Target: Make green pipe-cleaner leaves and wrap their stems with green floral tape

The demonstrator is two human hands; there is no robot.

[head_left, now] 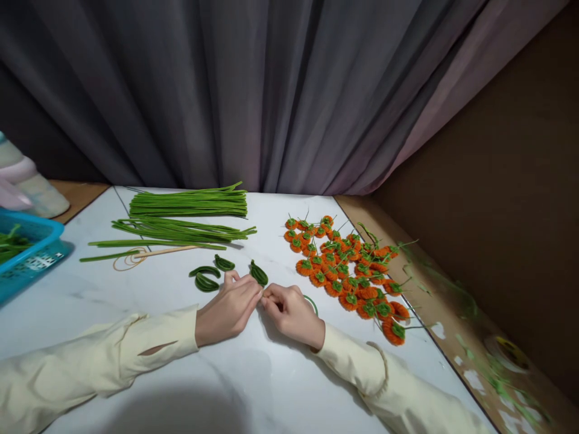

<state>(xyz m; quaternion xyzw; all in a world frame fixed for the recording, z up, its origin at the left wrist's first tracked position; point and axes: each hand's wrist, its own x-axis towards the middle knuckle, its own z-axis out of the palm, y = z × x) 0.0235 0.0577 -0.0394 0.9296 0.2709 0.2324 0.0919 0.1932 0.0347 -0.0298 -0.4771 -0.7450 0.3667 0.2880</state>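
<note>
My left hand (pixel 230 306) and my right hand (pixel 292 310) meet over the table with fingertips pinched together. A thin dark green pipe cleaner (pixel 313 304) curves out from behind my right hand; its other end is hidden by the fingers. Just beyond the fingertips is a dark green looped leaf (pixel 259 273); I cannot tell whether the fingers touch it. More folded leaves lie left of it: one at the top (pixel 224 263), a slim open loop (pixel 204 271) and a fuller one (pixel 207 282) near my left hand.
Light green pipe cleaners lie in a far bundle (pixel 187 204) and a looser pile (pixel 181 229), near a wooden stick (pixel 167 251) with a rubber band (pixel 128 260). Many orange pipe-cleaner persimmons (pixel 333 288) cover the right. A blue basket (pixel 45 241) stands left, a tape roll (pixel 509 354) right.
</note>
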